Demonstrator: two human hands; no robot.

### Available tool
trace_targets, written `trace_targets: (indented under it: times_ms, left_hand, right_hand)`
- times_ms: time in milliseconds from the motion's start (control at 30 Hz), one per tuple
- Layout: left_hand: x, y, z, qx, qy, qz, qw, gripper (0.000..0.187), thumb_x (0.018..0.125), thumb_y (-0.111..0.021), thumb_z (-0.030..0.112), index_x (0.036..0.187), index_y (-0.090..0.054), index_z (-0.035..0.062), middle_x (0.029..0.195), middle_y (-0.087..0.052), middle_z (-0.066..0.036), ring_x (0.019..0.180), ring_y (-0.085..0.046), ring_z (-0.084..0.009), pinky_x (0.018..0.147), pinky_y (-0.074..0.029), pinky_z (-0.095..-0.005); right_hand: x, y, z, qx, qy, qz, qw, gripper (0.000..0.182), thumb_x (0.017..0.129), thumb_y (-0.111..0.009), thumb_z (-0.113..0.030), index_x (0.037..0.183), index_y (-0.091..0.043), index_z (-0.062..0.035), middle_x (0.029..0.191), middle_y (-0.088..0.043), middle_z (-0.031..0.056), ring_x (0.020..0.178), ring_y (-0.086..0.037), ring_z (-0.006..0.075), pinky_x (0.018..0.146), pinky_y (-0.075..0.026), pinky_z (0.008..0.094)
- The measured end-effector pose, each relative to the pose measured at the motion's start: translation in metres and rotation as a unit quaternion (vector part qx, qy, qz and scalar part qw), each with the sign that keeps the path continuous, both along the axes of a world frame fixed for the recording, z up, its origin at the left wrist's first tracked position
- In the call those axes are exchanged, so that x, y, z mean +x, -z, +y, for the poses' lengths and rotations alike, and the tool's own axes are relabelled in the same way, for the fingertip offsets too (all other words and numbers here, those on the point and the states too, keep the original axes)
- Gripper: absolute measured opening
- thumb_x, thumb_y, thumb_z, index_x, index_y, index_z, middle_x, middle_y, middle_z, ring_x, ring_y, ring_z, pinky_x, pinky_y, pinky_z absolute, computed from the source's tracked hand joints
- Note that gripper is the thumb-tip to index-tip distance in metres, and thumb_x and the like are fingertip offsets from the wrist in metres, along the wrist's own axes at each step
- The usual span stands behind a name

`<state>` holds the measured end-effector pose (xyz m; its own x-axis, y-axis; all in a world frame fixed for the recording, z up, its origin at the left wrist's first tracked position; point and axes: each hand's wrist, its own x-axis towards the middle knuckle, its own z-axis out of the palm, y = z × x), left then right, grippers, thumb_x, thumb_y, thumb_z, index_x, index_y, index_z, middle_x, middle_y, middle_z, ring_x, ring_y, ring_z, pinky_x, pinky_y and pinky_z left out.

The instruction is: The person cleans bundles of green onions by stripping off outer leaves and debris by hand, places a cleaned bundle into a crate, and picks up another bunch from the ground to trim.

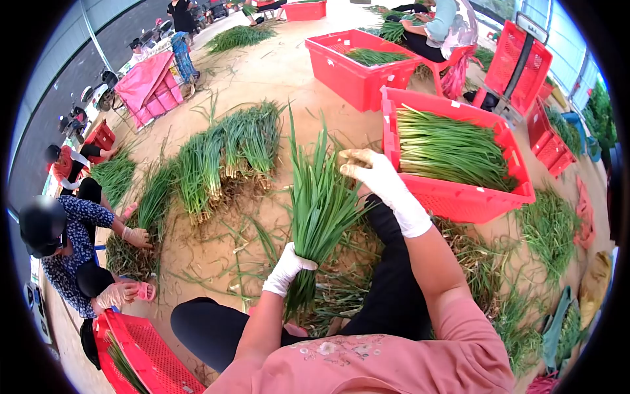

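Note:
My left hand, in a white glove, is closed around a bunch of chives in front of my lap. The long green leaves fan upward, and the rest of the bunch hangs below my fist. To the right of the leaves is my right hand, also gloved in white. Its fingers are stretched out and apart, with nothing seen between them. Just beyond it stands a red crate with chives laid lengthwise inside.
Tied bundles of chives stand in a row on the floor ahead. Another red crate stands behind the near one. Loose chives lie to the right. At left, a co-worker in gloves sits by a red crate.

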<state>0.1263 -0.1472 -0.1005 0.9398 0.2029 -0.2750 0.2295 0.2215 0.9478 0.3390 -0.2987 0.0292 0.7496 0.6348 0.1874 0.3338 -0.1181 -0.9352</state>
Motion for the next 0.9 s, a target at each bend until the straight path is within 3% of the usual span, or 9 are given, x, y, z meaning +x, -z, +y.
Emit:
trace_targets:
  times_ms: [167,200,233,300,400,600,667,733,900]
  left_hand:
    - [0.004,-0.005,-0.004,-0.014,0.022,-0.001,1.0,0.04,0.048,-0.066,-0.005,0.088,-0.065,-0.0009,0.078,-0.064,-0.002,0.068,-0.057,-0.0126,0.067,-0.046,-0.0278]
    - [0.005,-0.006,-0.004,-0.015,0.021,0.0,1.0,0.04,0.048,-0.066,-0.005,0.088,-0.065,-0.0009,0.078,-0.064,-0.002,0.068,-0.057,-0.0126,0.067,-0.046,-0.0278]
    - [0.008,-0.007,-0.004,-0.016,0.018,-0.011,1.0,0.041,0.047,-0.066,-0.005,0.088,-0.065,-0.001,0.078,-0.064,-0.003,0.068,-0.058,-0.0129,0.068,-0.046,-0.0281]
    - [0.01,-0.006,-0.002,-0.004,0.026,-0.035,0.999,0.044,0.047,-0.067,-0.005,0.091,-0.065,-0.001,0.083,-0.065,-0.004,0.073,-0.059,-0.0137,0.073,-0.046,-0.0286]
    - [0.012,-0.031,-0.007,0.016,0.038,-0.06,0.997,0.047,0.048,-0.067,-0.006,0.095,-0.064,-0.0007,0.087,-0.065,-0.004,0.077,-0.059,-0.0136,0.077,-0.045,-0.0287]
    - [0.011,-0.038,0.002,-0.008,0.049,-0.089,0.995,0.051,0.048,-0.067,-0.007,0.098,-0.063,-0.0005,0.09,-0.065,-0.003,0.082,-0.057,-0.0124,0.08,-0.044,-0.0282]
    - [0.006,-0.042,0.004,0.007,0.055,-0.095,0.994,0.061,0.043,-0.068,-0.007,0.103,-0.06,0.0,0.093,-0.063,-0.003,0.084,-0.056,-0.0144,0.082,-0.043,-0.0291]
    - [-0.009,-0.038,0.008,0.006,0.05,-0.083,0.995,0.05,0.047,-0.066,-0.009,0.096,-0.065,0.0004,0.087,-0.064,-0.001,0.082,-0.056,-0.0107,0.079,-0.044,-0.0272]
    - [-0.008,-0.036,0.036,-0.03,-0.127,-0.091,0.987,0.041,0.05,-0.069,-0.004,0.091,-0.064,0.0002,0.079,-0.065,-0.005,0.069,-0.06,-0.0159,0.066,-0.049,-0.0306]
  right_hand:
    - [-0.003,0.026,0.011,-0.012,-0.032,0.118,0.992,0.026,0.074,-0.067,-0.022,0.092,-0.065,-0.0026,0.091,-0.063,0.0079,0.091,-0.057,0.0213,0.084,-0.041,0.033]
    - [-0.001,0.028,0.008,-0.081,0.058,-0.217,0.971,0.016,0.071,-0.065,-0.018,0.081,-0.064,-0.0058,0.082,-0.06,0.005,0.085,-0.055,0.0217,0.084,-0.039,0.035]
    - [0.0,0.028,0.004,-0.139,0.139,-0.525,0.828,0.006,0.068,-0.063,-0.014,0.071,-0.062,-0.0089,0.073,-0.057,0.0022,0.08,-0.054,0.022,0.085,-0.037,0.037]
    - [0.028,0.061,0.01,-0.083,0.122,-0.448,0.882,0.002,0.067,-0.061,-0.013,0.069,-0.06,-0.0115,0.067,-0.055,0.0016,0.074,-0.053,0.022,0.081,-0.037,0.0376]
    - [0.015,0.033,0.004,-0.072,0.211,-0.525,0.821,0.005,0.065,-0.063,-0.018,0.064,-0.063,-0.0134,0.066,-0.057,0.001,0.073,-0.053,0.0217,0.082,-0.036,0.0392]
    - [0.029,0.036,0.004,-0.088,0.223,-0.324,0.915,0.013,0.069,-0.064,-0.018,0.074,-0.067,-0.0062,0.07,-0.062,0.0072,0.073,-0.057,0.0244,0.076,-0.041,0.0352]
    - [0.069,0.07,-0.004,0.09,0.23,-0.171,0.954,0.015,0.071,-0.064,-0.016,0.076,-0.067,-0.0017,0.072,-0.064,0.011,0.07,-0.06,0.0239,0.069,-0.046,0.0335]
    - [0.095,0.038,-0.045,0.081,0.328,-0.166,0.926,0.016,0.075,-0.063,-0.016,0.076,-0.066,0.0002,0.071,-0.064,0.0133,0.066,-0.06,0.0194,0.065,-0.047,0.0304]
    - [0.05,0.027,-0.038,-0.151,0.126,0.03,0.98,0.041,0.075,-0.065,-0.035,0.089,-0.065,0.0037,0.079,-0.064,0.0154,0.071,-0.058,0.0174,0.066,-0.046,0.0292]
